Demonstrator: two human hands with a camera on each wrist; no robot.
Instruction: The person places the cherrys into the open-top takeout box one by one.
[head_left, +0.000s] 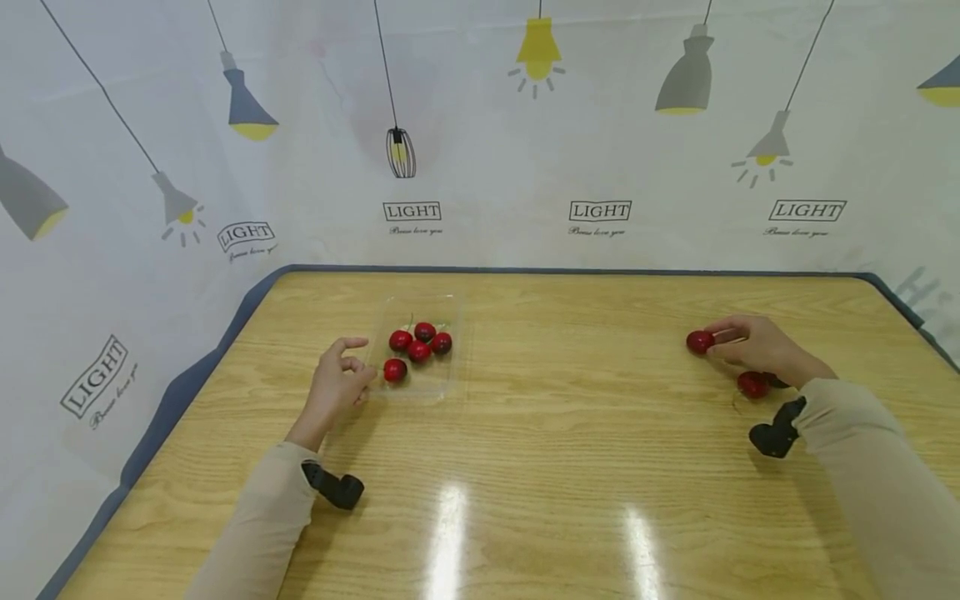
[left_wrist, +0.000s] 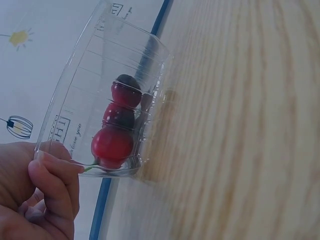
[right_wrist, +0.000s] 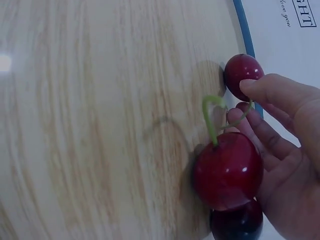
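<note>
Left hand is pinching the left edge of a clear plastic container on the left side of the table. Five red cherries are sitting inside it, four bunching together, one lying nearer the person. Right hand is grasping one cherry between thumb and fingers, over the table's right side, well apart from the container; can't tell if that cherry is touching the tabletop. Two more are lying close by the right hand: a red one with its green stem curving out, and a darker one just beside it.
</note>
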